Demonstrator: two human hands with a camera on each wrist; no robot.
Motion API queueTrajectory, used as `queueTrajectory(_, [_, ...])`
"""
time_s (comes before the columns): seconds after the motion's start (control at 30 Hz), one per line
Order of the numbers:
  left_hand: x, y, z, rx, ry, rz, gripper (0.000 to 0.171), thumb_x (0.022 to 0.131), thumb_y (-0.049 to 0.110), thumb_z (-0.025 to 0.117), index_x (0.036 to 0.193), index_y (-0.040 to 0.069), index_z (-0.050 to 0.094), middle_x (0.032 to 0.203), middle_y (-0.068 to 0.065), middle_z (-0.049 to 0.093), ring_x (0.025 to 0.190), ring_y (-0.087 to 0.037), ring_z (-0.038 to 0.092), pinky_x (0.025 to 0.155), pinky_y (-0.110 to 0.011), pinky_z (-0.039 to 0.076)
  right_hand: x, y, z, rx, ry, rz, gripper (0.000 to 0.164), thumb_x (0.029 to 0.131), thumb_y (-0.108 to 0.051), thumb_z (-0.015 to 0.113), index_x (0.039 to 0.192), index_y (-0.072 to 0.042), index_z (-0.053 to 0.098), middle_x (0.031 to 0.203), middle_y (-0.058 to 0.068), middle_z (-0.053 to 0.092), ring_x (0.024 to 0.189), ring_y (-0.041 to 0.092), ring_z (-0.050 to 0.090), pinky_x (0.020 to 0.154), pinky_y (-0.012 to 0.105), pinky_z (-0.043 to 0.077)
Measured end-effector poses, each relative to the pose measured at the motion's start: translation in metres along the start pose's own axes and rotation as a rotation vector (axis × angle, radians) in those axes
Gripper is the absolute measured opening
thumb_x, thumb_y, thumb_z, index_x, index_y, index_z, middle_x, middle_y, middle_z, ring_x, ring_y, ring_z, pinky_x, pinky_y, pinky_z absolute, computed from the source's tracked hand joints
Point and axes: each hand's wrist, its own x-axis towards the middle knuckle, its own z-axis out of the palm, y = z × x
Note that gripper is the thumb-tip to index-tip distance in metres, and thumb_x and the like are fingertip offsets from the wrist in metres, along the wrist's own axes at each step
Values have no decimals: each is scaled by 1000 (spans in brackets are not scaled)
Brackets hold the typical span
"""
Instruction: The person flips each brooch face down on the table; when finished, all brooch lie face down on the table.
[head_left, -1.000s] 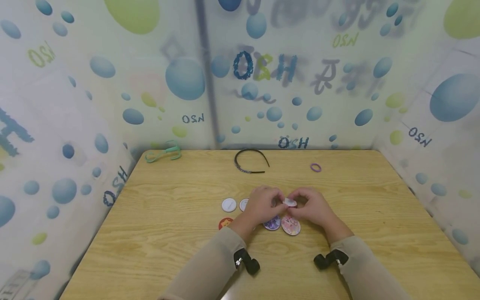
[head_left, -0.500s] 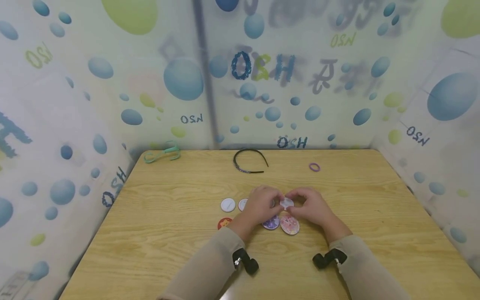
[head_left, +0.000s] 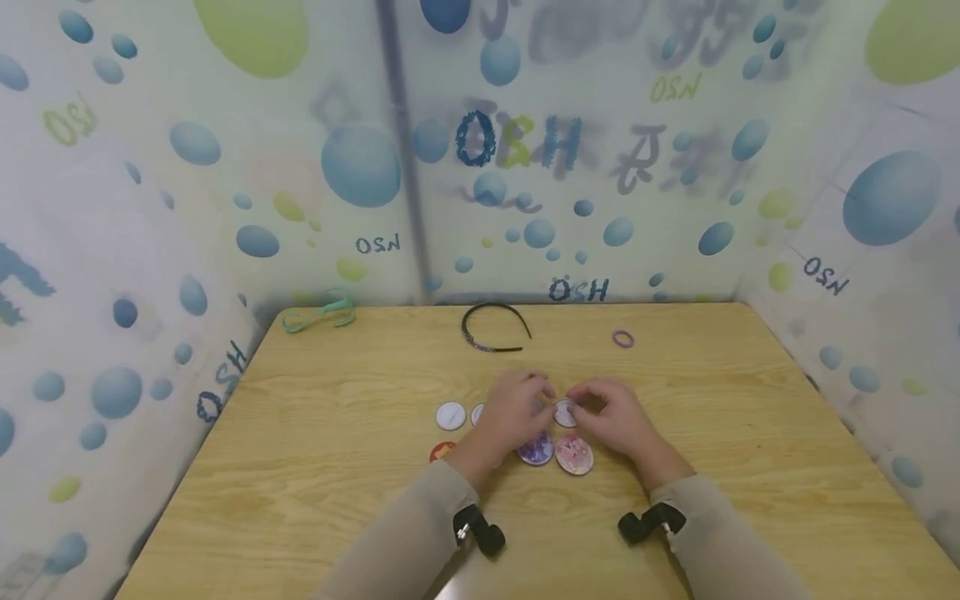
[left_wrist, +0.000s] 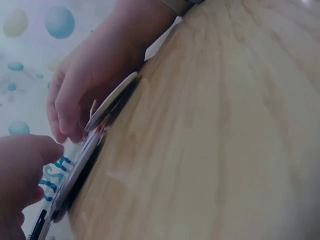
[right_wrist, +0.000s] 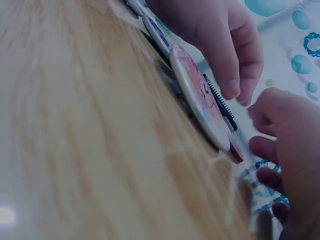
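Round button badges lie on the table in two rows. A white-backed badge point(head_left: 564, 414) lies flat between my hands, above the pink badge point(head_left: 574, 455). My right hand point(head_left: 618, 421) is over its right side, thumb and forefinger spread at its edge; whether they touch it I cannot tell. My left hand point(head_left: 513, 417) hovers just left of it with loosely bent fingers, above the purple badge point(head_left: 536, 451), and hides part of the rows. In the right wrist view, the pink badge point(right_wrist: 195, 92) lies below both hands. Further left are a white-backed badge point(head_left: 451, 416) and a red badge point(head_left: 442, 451).
A black headband point(head_left: 495, 327) and a purple ring-shaped band point(head_left: 622, 338) lie toward the back of the wooden table point(head_left: 300, 500). A mint-green looped item point(head_left: 318, 315) sits at the back left corner. Patterned walls point(head_left: 360, 167) enclose the far side and both sides.
The white-backed badge, held tilted between both hands a second ago, has come down flat above the pink one. My left fingers have drawn slightly away from it.
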Motion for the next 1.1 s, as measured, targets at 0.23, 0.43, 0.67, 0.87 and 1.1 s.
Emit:
queueTrajectory(0.23, [-36,-16,-19,-79,254,116,14,84,16,82,95,11,74,118,-13,72,113,-30,67,99,-49,53,4,-10,22,18,129,-261,11,82,-8,80,91,-13,79,92,-3,76,88,23,65,83,38,47])
queueTrajectory(0.43, [-78,-31,-44,-115,263,68,22,83,14,83,102,10,73,115,-9,72,110,-27,66,96,-48,53,9,-29,43,-39,122,-399,7,81,-15,78,88,-17,78,89,-7,75,84,17,65,79,40,48])
queueTrajectory(0.67, [-110,-49,-70,-135,175,-95,34,89,15,83,117,7,66,109,-5,69,105,-24,63,95,-45,53,9,-66,70,-45,65,-505,5,85,-17,77,90,-17,77,86,-9,72,84,16,63,80,40,47])
queueTrajectory(0.87, [-134,-63,-85,-195,132,-102,29,86,8,84,110,10,68,96,6,62,88,-10,58,77,-33,55,4,-99,101,-147,19,-463,9,80,-19,79,89,-19,78,90,-10,73,90,14,63,81,39,49])
queueTrajectory(1.1, [-146,-74,-91,-212,150,-62,26,86,5,84,109,11,72,93,8,64,86,-8,60,76,-31,56,5,-122,125,-190,6,-392,11,79,-21,85,88,-21,79,82,-10,67,83,11,55,77,34,44])
